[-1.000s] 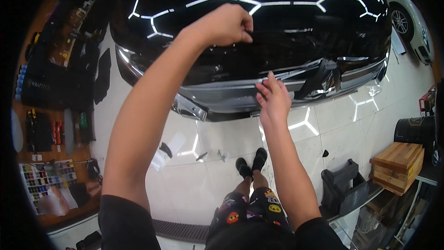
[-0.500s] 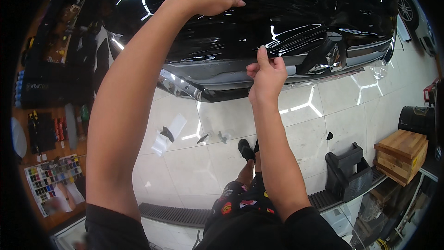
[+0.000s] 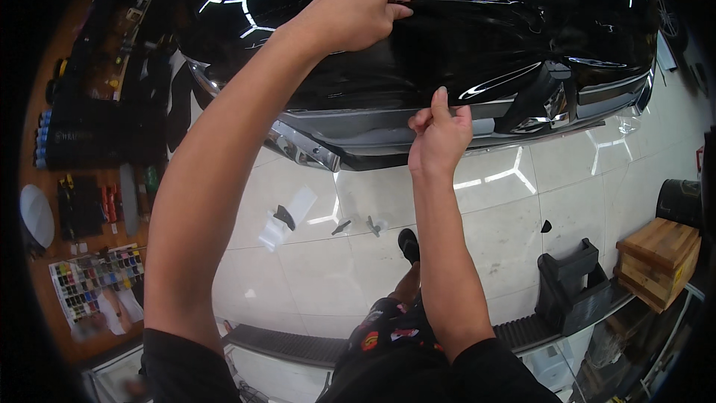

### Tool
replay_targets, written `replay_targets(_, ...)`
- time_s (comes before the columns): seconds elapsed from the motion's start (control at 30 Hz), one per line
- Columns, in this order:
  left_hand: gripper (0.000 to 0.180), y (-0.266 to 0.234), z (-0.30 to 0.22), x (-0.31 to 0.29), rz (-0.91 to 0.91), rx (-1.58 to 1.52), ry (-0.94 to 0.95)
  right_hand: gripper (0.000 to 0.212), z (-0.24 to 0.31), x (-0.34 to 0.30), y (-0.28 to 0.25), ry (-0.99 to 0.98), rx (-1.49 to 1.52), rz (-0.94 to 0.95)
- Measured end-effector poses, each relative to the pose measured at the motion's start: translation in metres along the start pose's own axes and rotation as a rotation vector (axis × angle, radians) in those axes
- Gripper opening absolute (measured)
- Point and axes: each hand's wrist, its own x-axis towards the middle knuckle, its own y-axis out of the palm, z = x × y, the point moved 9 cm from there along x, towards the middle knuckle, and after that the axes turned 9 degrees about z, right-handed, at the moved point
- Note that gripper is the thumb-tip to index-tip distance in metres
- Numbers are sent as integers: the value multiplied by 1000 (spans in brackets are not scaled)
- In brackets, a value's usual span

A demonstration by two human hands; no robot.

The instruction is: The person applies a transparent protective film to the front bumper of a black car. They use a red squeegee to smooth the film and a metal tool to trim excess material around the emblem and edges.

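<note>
A glossy black wrap film (image 3: 358, 78) lies over the front of a car, above its grey grille strip (image 3: 350, 123). My left hand (image 3: 365, 9), reaching far forward, pinches the film along a raised fold at the bonnet's front edge. Lower and to the right, my right hand (image 3: 441, 134) grips the film's lower border, thumb up, in front of the grille strip. Between the two hands the film stretches fairly smooth. A few bright creases run right of my right thumb, toward the badge area (image 3: 548, 104).
Pale floor tiles (image 3: 492, 224) carry a white backing scrap (image 3: 298, 205) and small dark pieces. At right stand a black plastic step (image 3: 570, 287) and a wooden box (image 3: 660, 261). Tools and a colour swatch chart (image 3: 89, 276) line the left side. A dark drain grate (image 3: 291, 345) crosses behind me.
The film by my right hand has lost many of its wrinkles and looks tauter. Both hands keep their grips. The whole view has shifted slightly, moving the scene right and down.
</note>
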Motion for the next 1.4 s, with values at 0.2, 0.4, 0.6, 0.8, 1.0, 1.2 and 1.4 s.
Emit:
replay_targets(0.2, 54, 6, -38, 26, 250, 278, -15, 25, 18, -2, 5, 7, -17, -62)
replay_targets(0.4, 44, 11, -61, 48, 566, 430, -8, 29, 26, 10, 6, 51, -234, -1)
replay_targets(0.6, 34, 5, -54, 48, 514, 397, 125, 27, -5, -9, 22, 257, -352, 108)
replay_targets(0.8, 33, 7, -48, 51, 342, 390, 270, 32, -15, 1, 6, -6, -298, 56)
replay_targets(1.0, 27, -5, -53, 37, 164, 338, 426, 29, 3, -3, 10, -164, -364, 4)
replay_targets(1.2, 26, -5, -55, 21, 65, 413, 548, 28, 8, -5, 13, -210, -520, -119)
replay_targets(1.4, 28, 0, -53, 27, 67, 443, 439, 45, 19, -4, 9, -260, -1027, -440)
